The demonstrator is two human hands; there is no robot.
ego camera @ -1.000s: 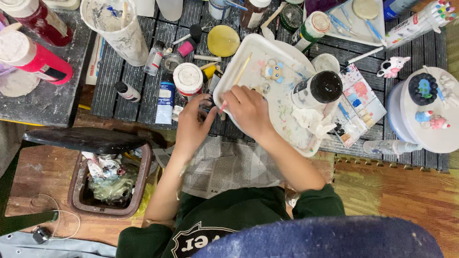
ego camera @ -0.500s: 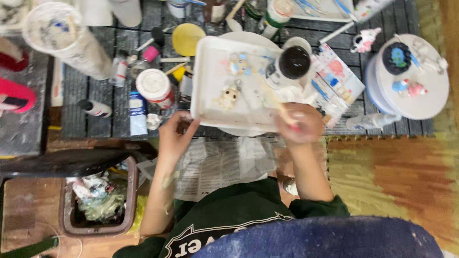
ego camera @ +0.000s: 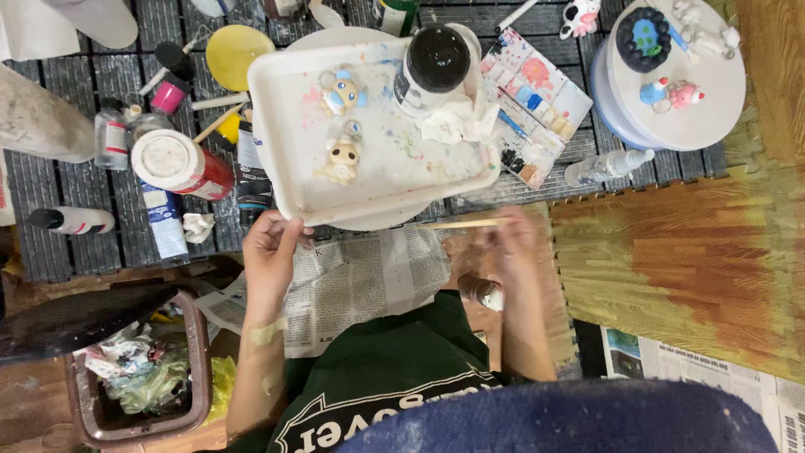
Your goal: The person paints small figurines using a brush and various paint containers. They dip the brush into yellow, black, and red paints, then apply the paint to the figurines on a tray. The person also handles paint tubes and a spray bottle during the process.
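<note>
- Thin wooden-handled paintbrush [ego camera: 463,224]: lying level just below the near edge of the white rectangular plastic tray [ego camera: 277,159], pinched at one end by the right hand [ego camera: 511,243]; hand motion-blurred, fingers closed on the handle.
- Left hand [ego camera: 270,252]: at the near left corner of the tray, fingers curled, fingertips touching the rim; grip on the rim not clear enough to tell.
- Tray, resting on a round white plate [ego camera: 377,220]: holding a small pale-blue figurine [ego camera: 341,91], a small tan figurine [ego camera: 340,158], a dark-lidded jar [ego camera: 436,63] and a crumpled white tissue [ego camera: 453,122]; bare floor of the tray smeared with paint.
- Sheet of newspaper [ego camera: 369,281]: spread between the two hands, over the lap.
- Paint palette with coloured wells [ego camera: 537,101]: just right of the tray.
- Round white tub [ego camera: 688,109], far right: small painted figures standing on its lid.
- Red canister with white lid [ego camera: 180,164], white paint tubes [ego camera: 163,231] and yellow disc lid [ego camera: 235,52]: left of the tray on the dark slatted floor mat [ego camera: 75,184].
- Brown bin [ego camera: 197,361], lower left: filled with crumpled paper and plastic scraps.
</note>
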